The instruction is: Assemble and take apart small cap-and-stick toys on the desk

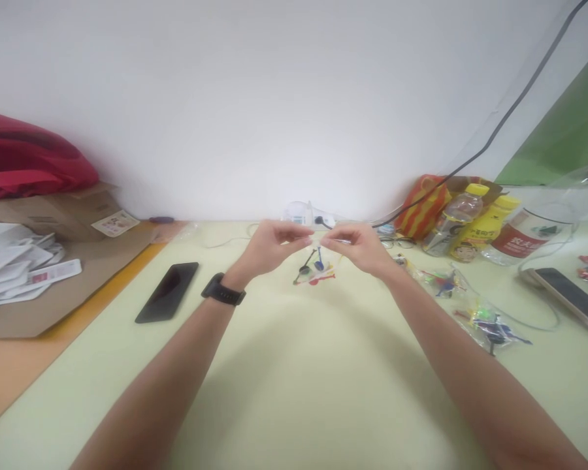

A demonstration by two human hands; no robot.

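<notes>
Between my hands hangs a small clear plastic bag [315, 269] with colourful stick-like plastic pieces in it, dark, blue, red and green. My left hand [273, 248] pinches its top edge from the left, thumb against fingers. Opposite it, my right hand [355, 245] pinches the same edge from the right. The fingertips of the two hands are close together. A black watch is on my left wrist. The bag's see-through film is hard to make out.
To the right lie similar filled bags [492, 326], a phone [571, 299], yellow-capped bottles [480, 225] and a large labelled bottle [529, 235]. A black phone [167, 292] lies left. Beyond it are white packets [19, 264] on cardboard and a box [53, 212]. A cable [490, 140] crosses the wall.
</notes>
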